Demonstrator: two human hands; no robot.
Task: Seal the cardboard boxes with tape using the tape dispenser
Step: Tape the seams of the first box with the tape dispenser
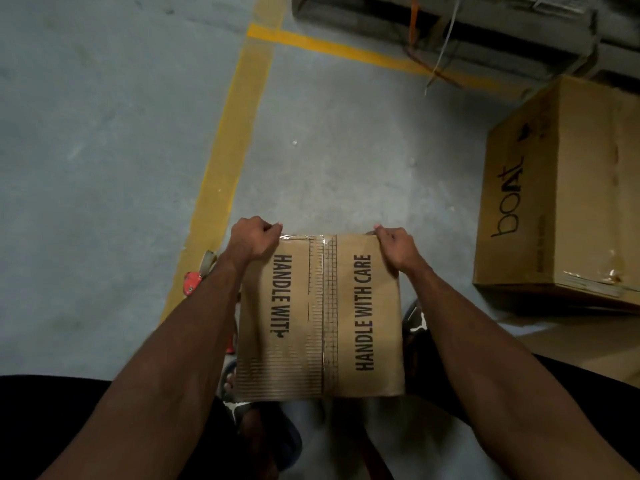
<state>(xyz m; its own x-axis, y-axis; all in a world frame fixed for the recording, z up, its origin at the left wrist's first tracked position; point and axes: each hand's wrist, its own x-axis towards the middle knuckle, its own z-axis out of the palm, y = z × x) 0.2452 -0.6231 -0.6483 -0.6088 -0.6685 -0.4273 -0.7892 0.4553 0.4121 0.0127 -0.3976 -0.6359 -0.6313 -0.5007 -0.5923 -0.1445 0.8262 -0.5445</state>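
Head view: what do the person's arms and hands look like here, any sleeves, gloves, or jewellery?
Both forearms are bare up to the frame edge, with no sleeves in view. The left hand and right hand are ungloved. No watch, wristband or ring shows on either wrist or on the fingers that can be seen. No markings are visible on the arms.

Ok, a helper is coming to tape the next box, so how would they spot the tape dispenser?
Find the yellow floor line running toward the person. Where it reaches the left forearm, the tape dispenser lies on the floor, left of the box both hands grip. It is the only red thing down there, partly hidden by the arm.
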